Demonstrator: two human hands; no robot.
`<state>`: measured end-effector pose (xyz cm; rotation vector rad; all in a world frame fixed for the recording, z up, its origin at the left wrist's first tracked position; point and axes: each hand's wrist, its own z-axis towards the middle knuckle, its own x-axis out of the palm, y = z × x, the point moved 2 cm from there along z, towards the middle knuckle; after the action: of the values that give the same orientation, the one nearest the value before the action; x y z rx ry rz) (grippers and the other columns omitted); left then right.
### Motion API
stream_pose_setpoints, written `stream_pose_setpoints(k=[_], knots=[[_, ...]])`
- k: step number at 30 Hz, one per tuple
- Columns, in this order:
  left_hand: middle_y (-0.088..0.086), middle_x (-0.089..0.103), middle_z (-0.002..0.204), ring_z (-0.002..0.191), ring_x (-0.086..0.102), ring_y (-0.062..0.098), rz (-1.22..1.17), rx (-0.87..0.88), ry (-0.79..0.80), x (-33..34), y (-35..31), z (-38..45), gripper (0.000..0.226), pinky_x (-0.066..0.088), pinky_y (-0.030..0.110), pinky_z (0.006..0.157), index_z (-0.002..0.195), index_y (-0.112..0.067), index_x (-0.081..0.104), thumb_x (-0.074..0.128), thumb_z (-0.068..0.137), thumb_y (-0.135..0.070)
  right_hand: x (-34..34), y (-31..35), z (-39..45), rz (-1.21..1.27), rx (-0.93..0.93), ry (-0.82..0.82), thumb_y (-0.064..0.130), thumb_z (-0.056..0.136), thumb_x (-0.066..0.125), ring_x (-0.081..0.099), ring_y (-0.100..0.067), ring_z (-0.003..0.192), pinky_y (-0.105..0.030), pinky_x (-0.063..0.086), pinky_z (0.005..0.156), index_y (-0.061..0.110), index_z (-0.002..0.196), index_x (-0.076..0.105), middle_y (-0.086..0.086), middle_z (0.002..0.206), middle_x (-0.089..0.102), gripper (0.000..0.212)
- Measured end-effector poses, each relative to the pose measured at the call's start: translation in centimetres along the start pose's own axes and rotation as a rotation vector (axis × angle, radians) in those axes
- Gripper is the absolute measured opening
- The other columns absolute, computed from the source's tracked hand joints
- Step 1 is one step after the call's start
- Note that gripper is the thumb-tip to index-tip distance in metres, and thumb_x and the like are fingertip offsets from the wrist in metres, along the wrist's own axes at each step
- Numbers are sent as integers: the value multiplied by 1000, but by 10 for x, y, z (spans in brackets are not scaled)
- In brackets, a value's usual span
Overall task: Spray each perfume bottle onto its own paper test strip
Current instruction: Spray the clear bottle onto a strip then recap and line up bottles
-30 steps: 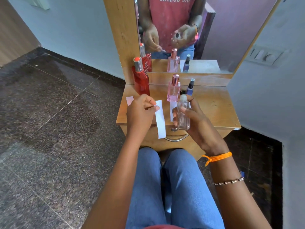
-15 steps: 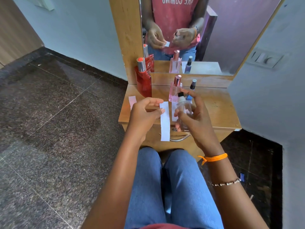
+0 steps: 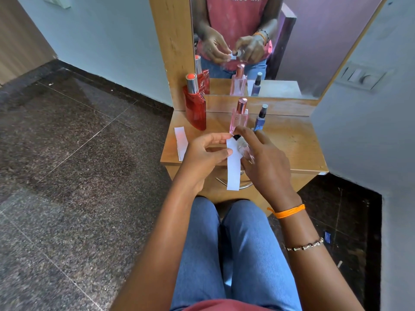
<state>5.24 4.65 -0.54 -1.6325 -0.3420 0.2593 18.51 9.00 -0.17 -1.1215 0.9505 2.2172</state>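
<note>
Hands up front, over the tabletop [image 3: 292, 149] edge. Left hand [image 3: 204, 158] pinching the top of a white paper strip [image 3: 233, 169], long way hanging straight down. Right hand [image 3: 265, 162] wrapped round a small clear perfume bottle [image 3: 243, 147], fingertip on the black top, nozzle just right of the strip, almost touching. Most of the bottle hidden by fingers; no spray to be seen. Farther back: another strip [image 3: 181, 140], red bottle [image 3: 195, 106], pink bottle [image 3: 239, 115], little blue bottle [image 3: 260, 118].

red bottle [image 3: 195, 108]; pink bottle [image 3: 238, 120]; white strip [image 3: 233, 169]; orange wristband [image 3: 288, 212]; blue jeans [image 3: 235, 250]
</note>
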Motion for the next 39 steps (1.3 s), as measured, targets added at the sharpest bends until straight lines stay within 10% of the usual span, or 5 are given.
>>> stream_pose_setpoints(k=[23,31,39], knots=[[-5,66,101,91,63,0,37,-3,-1,1,1,0,32,53,13,67,98,-27,66,66,80,-1,8,-11,-2,-30,-13,32,3,76,64,57,-29,66,-28,37,46,29,131,43,-2,112,58,64],[-12,64,101,98,60,0,88,14,-34,0,8,2,35,54,19,80,97,-31,66,67,79,-1,3,-41,1,554,320,-200,7,84,62,54,-11,61,-27,48,61,22,124,43,16,75,51,46],[-8,64,98,74,64,-9,-15,-49,-18,2,18,3,33,52,11,66,93,-29,65,66,80,2,25,-49,1,398,421,-62,24,73,78,58,-21,81,-29,40,64,16,103,60,-2,96,67,36]])
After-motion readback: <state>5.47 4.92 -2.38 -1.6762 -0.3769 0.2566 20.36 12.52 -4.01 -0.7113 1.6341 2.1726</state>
